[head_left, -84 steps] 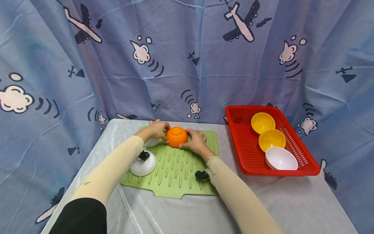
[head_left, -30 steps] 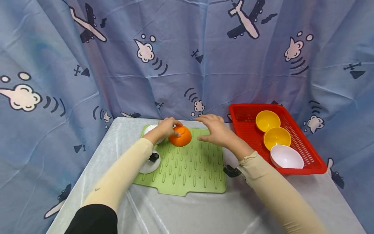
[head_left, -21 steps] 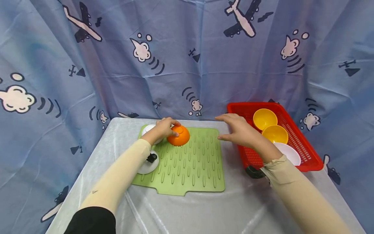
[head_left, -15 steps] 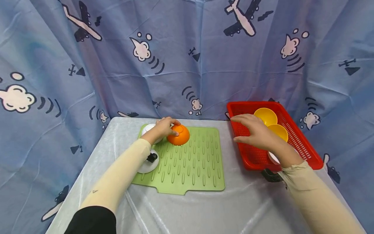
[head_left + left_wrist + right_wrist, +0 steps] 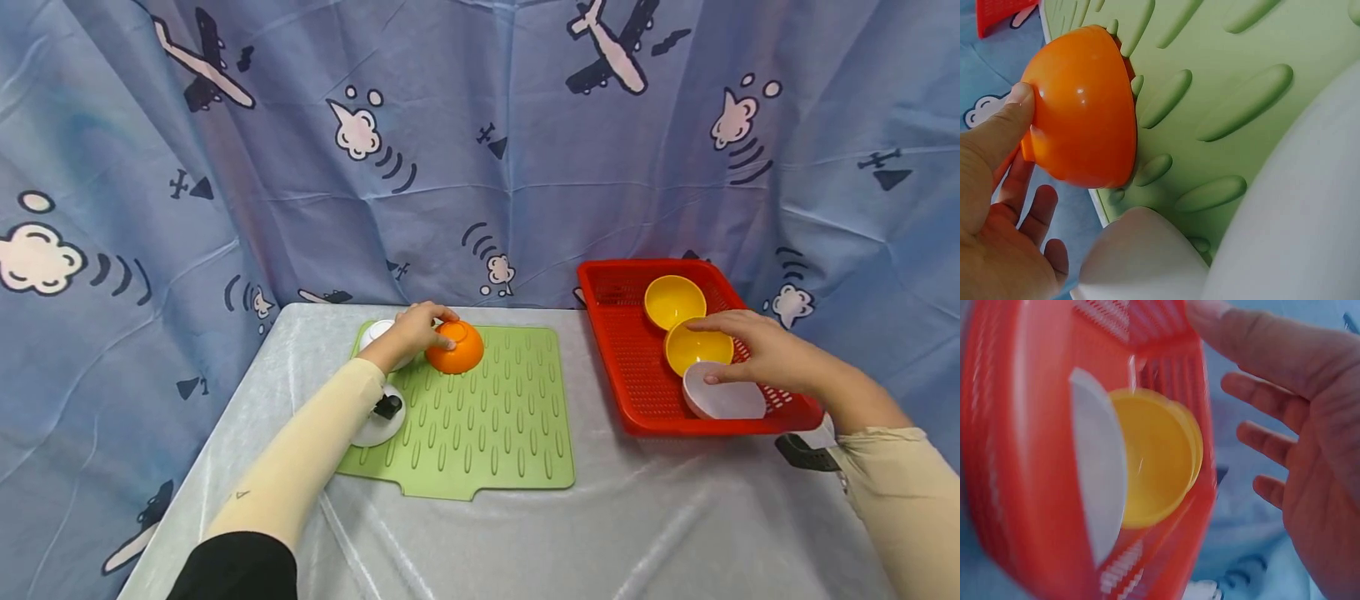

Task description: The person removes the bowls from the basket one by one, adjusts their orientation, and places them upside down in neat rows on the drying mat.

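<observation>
My left hand [image 5: 416, 335] holds an upside-down orange bowl [image 5: 463, 352] near its raised foot, thumb on one side and fingers on the other. The bowl's rim is down on a ribbed green mat [image 5: 495, 417]. Two upturned white bowls lie beside that arm: the far one [image 5: 378, 330] is partly behind the hand, the near one [image 5: 381, 427] partly behind the wrist camera. Over the red basket [image 5: 626, 400], my right hand [image 5: 780, 354] hovers with spread fingers, holding nothing. Beneath it are a white bowl [image 5: 720, 407] and yellow bowls [image 5: 1150, 462], all facing up.
The pale cloth-covered table [image 5: 525, 542] carries the mat at left and the basket at right. A blue patterned curtain [image 5: 435, 225] hangs directly behind the table's far edge.
The right hand has left the orange bowl and moved right, across the mat to above the basket. The left hand stays at the orange bowl, which sits slightly tilted compared with the earliest frame.
</observation>
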`<action>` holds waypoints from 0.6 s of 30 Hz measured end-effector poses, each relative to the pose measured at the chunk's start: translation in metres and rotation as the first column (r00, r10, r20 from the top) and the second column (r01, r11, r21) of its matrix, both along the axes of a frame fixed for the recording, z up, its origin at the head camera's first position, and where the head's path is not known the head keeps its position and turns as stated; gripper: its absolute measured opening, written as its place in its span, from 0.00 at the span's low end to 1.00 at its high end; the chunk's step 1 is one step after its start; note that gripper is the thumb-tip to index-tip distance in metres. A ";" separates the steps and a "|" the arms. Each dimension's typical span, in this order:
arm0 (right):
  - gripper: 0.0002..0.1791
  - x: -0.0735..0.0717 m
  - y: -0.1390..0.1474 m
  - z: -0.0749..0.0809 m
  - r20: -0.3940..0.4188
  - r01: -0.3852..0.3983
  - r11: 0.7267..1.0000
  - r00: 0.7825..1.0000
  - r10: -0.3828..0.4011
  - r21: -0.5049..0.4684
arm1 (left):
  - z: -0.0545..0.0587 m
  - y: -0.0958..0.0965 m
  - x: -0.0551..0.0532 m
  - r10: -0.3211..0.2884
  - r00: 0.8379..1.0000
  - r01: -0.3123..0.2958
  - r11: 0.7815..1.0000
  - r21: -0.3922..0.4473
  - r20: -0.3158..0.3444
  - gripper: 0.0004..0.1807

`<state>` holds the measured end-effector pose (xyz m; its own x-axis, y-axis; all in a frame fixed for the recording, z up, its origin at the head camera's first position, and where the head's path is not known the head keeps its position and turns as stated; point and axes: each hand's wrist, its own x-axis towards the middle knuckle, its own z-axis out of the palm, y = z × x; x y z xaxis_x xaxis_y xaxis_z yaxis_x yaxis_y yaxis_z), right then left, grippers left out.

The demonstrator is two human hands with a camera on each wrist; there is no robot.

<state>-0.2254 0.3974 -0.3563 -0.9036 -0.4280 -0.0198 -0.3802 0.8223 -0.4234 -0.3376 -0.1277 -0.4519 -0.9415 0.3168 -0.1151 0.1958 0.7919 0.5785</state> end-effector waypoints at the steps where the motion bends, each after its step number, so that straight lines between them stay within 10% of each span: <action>1: 0.42 0.000 0.005 -0.001 0.014 0.004 1.000 1.000 -0.005 0.018 | 0.000 0.000 0.000 -0.001 1.000 0.001 1.000 0.000 -0.002 0.29; 18: 0.52 -0.003 0.041 -0.044 0.036 -0.006 0.949 0.999 -0.006 0.316 | 0.001 0.000 0.001 0.012 1.000 -0.012 1.000 0.018 0.003 0.27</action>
